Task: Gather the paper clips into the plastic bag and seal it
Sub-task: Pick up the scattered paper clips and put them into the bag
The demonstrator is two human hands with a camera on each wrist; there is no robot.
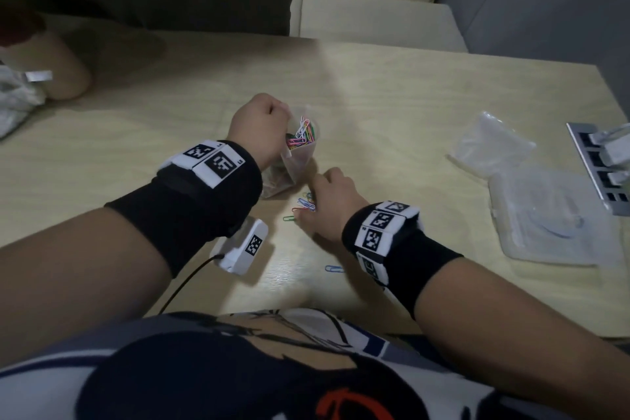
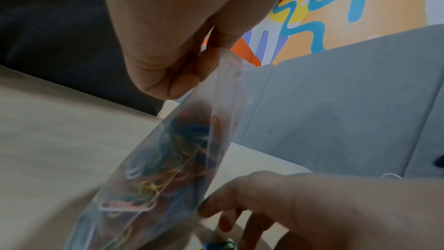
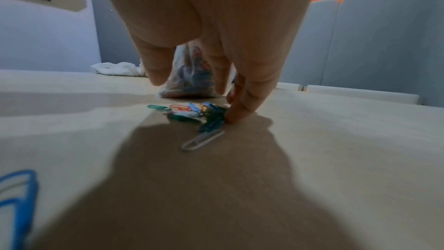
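My left hand (image 1: 262, 119) pinches the top edge of a clear plastic bag (image 1: 300, 160) and holds it upright on the table; the bag's mouth stands open. Many coloured paper clips (image 2: 168, 168) fill the bag. My right hand (image 1: 327, 201) hovers just to the right of the bag's base, fingers pointing down. Its fingertips (image 3: 234, 117) touch a small pile of loose clips (image 3: 197, 111) on the table, without closing on any. A white clip (image 3: 203, 140) lies beside the pile. A green clip (image 1: 289, 218) and a blue clip (image 1: 334, 269) lie apart, nearer me.
At the right lie an empty clear bag (image 1: 491, 143), a flat clear plastic box (image 1: 552, 218) and a power strip (image 1: 600, 164) at the table's edge. A white cloth (image 1: 13, 99) sits far left. Grey partition panels (image 3: 372, 45) stand behind the table.
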